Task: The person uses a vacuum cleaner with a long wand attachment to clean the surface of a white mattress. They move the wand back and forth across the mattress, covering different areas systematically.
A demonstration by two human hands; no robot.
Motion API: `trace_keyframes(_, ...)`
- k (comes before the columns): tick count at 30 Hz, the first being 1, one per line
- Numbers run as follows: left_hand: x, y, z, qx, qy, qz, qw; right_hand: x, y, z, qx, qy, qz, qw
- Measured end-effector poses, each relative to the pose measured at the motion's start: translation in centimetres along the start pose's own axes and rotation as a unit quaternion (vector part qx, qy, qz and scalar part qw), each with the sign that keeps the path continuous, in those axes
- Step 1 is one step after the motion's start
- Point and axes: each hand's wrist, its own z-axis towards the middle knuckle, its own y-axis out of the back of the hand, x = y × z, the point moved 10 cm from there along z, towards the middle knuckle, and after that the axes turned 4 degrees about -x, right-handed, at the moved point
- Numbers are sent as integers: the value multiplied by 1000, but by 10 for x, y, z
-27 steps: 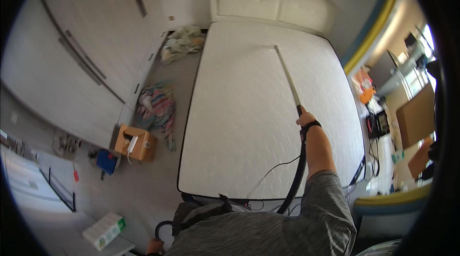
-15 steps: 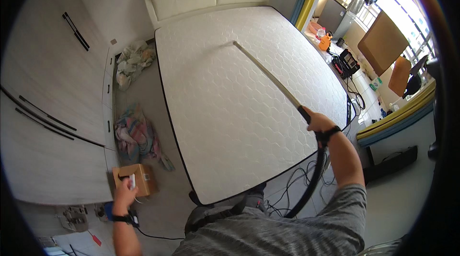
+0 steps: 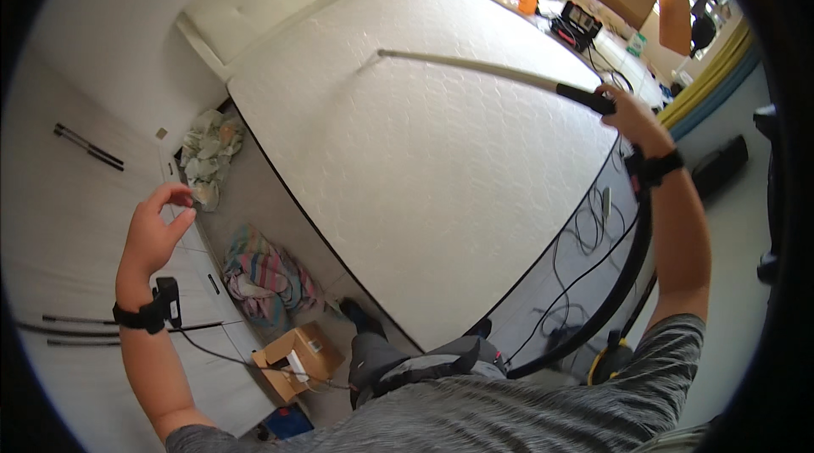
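My right hand (image 3: pixel 634 122) is closed around the black handle of a vacuum cleaner wand (image 3: pixel 483 68). The long metal tube slants far left across a bare white quilted mattress (image 3: pixel 424 173), its tip over the upper part. From the handle a black hose (image 3: pixel 623 288) curves down beside my right side. My left hand (image 3: pixel 153 228) is raised at the left, empty, thumb and curved fingers apart. A dark band with a small device and a cord sits on that wrist. Below it, an open cardboard box (image 3: pixel 320 351) on the floor has something white inside.
Pale cabinets (image 3: pixel 76 224) line the left side. Crumpled plastic (image 3: pixel 208 152) and a striped cloth bundle (image 3: pixel 263 275) lie on the floor beside the bed. Loose cables (image 3: pixel 585 232) lie at the mattress's right foot. An open black case (image 3: pixel 577 26) stands near the window.
My left hand has let go of a small white object at the box and risen up and forward, empty. My right hand has moved right with the wand, which now lies flatter. The view has turned.
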Motion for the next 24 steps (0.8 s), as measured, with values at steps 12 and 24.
trace_keyframes(12, 47, -69, 197, 167, -214, -74, 960, 107, 53, -8, -48, -105, -234, 965)
trace_keyframes(24, -162, -242, 343, 99, -412, 161, 891, 153, 96, -3, -211, -105, -330, 914)
